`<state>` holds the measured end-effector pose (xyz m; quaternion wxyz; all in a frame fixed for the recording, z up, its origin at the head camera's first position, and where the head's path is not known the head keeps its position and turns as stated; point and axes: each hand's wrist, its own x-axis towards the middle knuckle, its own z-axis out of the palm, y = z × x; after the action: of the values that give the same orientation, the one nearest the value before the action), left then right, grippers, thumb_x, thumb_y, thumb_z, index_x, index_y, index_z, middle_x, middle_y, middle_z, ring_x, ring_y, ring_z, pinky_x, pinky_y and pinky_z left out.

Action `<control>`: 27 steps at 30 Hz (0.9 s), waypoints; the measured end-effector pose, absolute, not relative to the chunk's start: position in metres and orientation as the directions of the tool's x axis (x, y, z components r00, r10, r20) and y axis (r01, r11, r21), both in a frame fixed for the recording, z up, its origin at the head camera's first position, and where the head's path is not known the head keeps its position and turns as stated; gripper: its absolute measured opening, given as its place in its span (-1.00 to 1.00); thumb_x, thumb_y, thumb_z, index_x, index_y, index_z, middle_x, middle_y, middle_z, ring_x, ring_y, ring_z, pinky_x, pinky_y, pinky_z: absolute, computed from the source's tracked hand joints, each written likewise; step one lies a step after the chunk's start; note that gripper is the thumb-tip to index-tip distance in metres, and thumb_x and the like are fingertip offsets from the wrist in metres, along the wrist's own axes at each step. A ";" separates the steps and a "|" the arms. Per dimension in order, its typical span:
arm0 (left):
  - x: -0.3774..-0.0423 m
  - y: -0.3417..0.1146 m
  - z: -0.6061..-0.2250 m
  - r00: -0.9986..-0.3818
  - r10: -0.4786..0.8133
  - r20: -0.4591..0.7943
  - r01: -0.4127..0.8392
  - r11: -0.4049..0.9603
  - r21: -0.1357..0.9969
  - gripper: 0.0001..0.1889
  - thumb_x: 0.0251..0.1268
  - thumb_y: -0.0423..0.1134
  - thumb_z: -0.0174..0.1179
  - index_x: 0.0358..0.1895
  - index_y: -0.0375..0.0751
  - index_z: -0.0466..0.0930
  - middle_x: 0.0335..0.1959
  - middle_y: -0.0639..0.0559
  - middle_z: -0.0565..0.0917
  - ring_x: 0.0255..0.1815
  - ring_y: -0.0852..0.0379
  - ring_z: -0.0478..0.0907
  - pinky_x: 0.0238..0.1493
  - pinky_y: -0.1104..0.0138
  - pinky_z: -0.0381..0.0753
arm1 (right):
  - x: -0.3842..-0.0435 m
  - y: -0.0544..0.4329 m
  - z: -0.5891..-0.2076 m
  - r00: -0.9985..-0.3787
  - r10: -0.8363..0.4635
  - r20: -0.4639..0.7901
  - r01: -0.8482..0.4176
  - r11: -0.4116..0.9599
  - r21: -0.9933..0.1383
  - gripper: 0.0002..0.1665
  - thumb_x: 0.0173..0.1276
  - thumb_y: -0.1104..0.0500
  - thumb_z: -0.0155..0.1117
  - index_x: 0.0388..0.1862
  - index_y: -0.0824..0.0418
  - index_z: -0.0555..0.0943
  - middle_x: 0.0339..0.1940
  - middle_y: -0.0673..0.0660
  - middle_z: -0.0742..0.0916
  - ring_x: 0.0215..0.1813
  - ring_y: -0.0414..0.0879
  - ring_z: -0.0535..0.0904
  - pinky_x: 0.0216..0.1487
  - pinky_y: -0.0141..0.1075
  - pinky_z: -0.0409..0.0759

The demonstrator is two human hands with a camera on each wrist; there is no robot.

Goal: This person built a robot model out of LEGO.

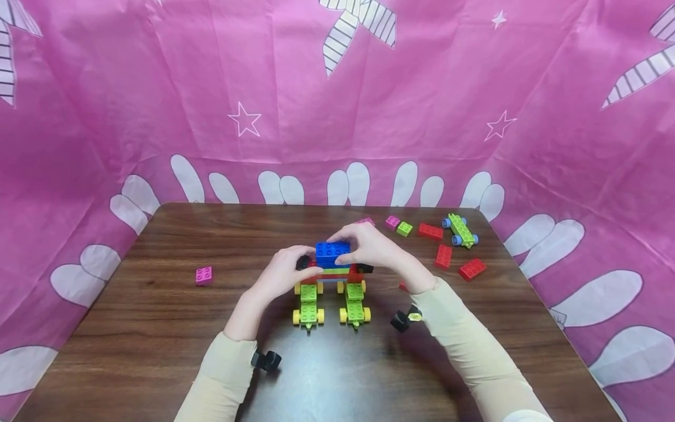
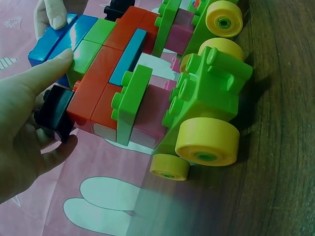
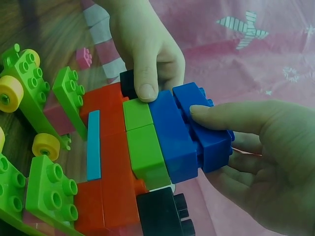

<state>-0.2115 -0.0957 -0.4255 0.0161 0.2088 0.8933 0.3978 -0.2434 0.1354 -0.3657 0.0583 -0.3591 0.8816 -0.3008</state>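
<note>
A built figure of stacked toy bricks stands on two green wheeled bases point(image 1: 308, 310) with yellow wheels. Its body has red bricks point(image 2: 91, 88), lime green bricks point(image 3: 145, 152), a thin light-blue piece point(image 3: 93, 145) and a black brick point(image 3: 160, 211) on each side. My right hand point(image 1: 369, 246) pinches the top blue brick point(image 3: 204, 130) between thumb and fingers. That brick sits slightly tilted over the lower blue brick point(image 3: 172, 137), with a narrow gap showing between them. My left hand point(image 1: 285, 269) grips the body's left side, thumb on the front by the green and blue bricks, fingers behind the black one.
On the right of the table point(image 1: 132, 305) lie several red bricks point(image 1: 471, 269), a green base with blue wheels point(image 1: 460, 230), and small pink and lime bricks point(image 1: 404, 228) farther back. A pink brick point(image 1: 204, 275) lies alone at left. A pink curtain point(image 1: 295, 117) hangs behind.
</note>
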 end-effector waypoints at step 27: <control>-0.211 -0.092 -0.426 -0.926 0.357 0.121 0.337 0.639 0.692 -0.45 0.21 0.00 0.34 0.23 -0.18 0.55 0.17 -0.10 0.63 0.20 -0.08 0.55 0.22 0.01 0.56 | -0.239 0.130 -0.361 -0.744 -0.660 0.105 -0.617 0.618 -0.486 -0.55 0.16 0.17 0.50 0.04 0.26 0.70 -0.11 0.16 0.76 -0.17 -0.06 0.62 -0.12 -0.29 0.67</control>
<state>-0.2110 -0.0919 -0.4260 0.0134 0.1918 0.9051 0.3793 -0.2389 0.1302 -0.3614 0.0422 -0.3554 0.8986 -0.2539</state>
